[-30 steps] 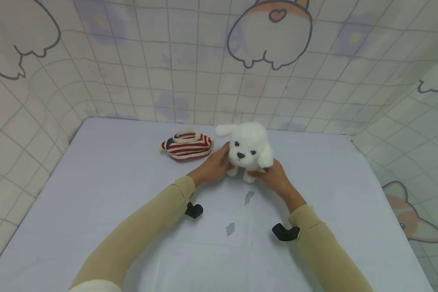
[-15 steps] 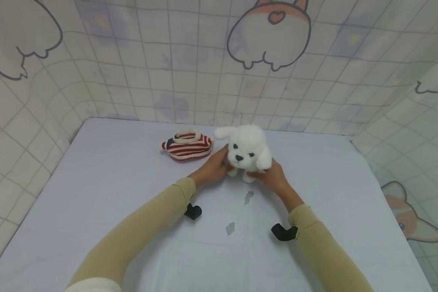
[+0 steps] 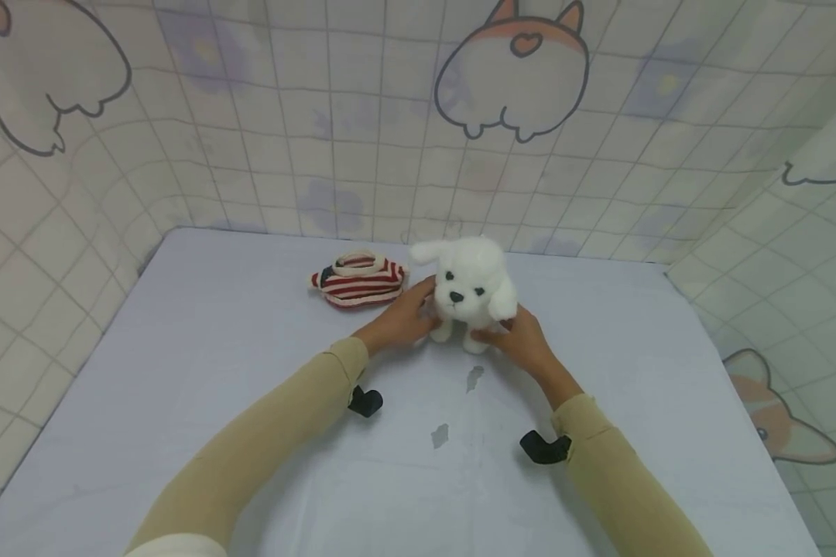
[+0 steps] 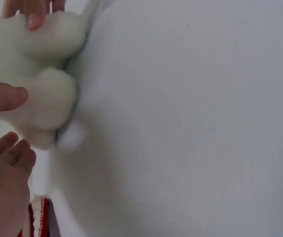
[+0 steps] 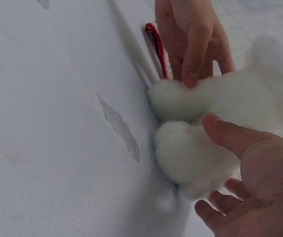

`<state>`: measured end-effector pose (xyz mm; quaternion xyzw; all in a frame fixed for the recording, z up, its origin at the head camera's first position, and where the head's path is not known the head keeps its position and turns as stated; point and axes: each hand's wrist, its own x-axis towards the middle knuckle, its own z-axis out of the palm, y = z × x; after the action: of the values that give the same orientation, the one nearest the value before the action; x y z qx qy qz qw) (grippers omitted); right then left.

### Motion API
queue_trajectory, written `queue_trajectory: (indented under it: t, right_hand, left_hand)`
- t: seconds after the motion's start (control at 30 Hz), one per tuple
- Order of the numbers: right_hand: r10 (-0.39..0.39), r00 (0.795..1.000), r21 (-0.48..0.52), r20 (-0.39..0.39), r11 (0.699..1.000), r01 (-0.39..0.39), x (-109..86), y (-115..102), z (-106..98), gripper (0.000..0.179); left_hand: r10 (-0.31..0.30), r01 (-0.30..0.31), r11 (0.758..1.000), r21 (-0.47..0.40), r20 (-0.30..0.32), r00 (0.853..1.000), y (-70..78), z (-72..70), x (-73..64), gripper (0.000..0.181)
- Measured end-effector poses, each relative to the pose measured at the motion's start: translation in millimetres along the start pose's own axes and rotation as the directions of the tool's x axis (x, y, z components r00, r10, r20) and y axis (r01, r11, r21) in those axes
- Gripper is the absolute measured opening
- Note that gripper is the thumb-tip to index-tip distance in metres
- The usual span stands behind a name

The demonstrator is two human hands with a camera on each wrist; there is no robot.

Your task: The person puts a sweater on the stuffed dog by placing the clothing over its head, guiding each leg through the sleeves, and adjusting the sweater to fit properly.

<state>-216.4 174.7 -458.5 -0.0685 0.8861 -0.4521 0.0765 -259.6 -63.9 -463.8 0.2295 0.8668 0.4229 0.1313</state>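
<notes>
A white plush dog (image 3: pixel 470 278) stands upright near the back of the table, its face toward me and one ear sticking out to the left. My left hand (image 3: pixel 404 316) holds it at its left side, thumb over a front leg. From the other side my right hand (image 3: pixel 522 338) grips it low, with the thumb across the other front leg. In the right wrist view, the plush dog's paws (image 5: pixel 178 150) rest at the table surface. Just left of the dog lies a small red-and-white striped knitted garment (image 3: pixel 362 288) with a round neck opening.
The white-covered table (image 3: pixel 202 348) shows two grey worn patches (image 3: pixel 440 435) in front of the dog. A tiled-pattern curtain (image 3: pixel 362 139) with cartoon corgis rises behind and along both sides. Black wrist mounts (image 3: pixel 545 447) stick out from the sleeves.
The head view has tilted slightly. Both hands stay on the plush dog, which keeps nearly the same place and pose, and the striped garment lies where it was.
</notes>
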Motion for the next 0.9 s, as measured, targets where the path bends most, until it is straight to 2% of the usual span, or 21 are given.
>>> queue_trajectory:
  t: [0.13, 0.43, 0.57, 0.7, 0.8, 0.9]
  right_hand:
    - [-0.009, 1.0, -0.008, -0.004, 1.0, 0.009, -3.4, -0.6, -1.1, 0.082]
    - [-0.053, 0.998, 0.014, -0.033, 0.998, 0.054, -15.6, -4.9, -7.6, 0.088]
    - [-0.034, 0.998, 0.032, -0.043, 0.999, 0.035, -21.1, -5.1, -9.4, 0.084]
    - [-0.023, 0.998, 0.053, -0.058, 0.998, 0.026, -26.4, -4.0, -10.4, 0.08]
    - [-0.025, 0.997, 0.063, -0.077, 0.998, 0.03, -30.7, -4.7, -11.3, 0.076]
    - [-0.024, 0.995, 0.062, -0.095, 0.998, 0.03, -35.0, -5.9, -12.0, 0.07]
  left_hand:
    - [-0.012, 0.012, 0.999, 0.03, -0.005, 1.0, -0.8, -4.3, -5.2, 0.071]
    - [0.017, -0.01, 0.996, 0.084, -0.092, 0.996, 4.5, -21.5, -25.7, 0.065]
    - [0.051, -0.033, 0.992, 0.121, -0.146, 0.988, 1.8, -32.3, -32.7, 0.063]
    - [0.095, -0.055, 0.981, 0.188, -0.207, 0.974, -4.0, -42.9, -38.7, 0.061]
    - [0.087, -0.028, 0.972, 0.235, -0.245, 0.966, -8.2, -49.7, -41.6, 0.06]
    - [0.047, 0.026, 0.963, 0.269, -0.262, 0.964, -11.6, -56.1, -44.1, 0.062]
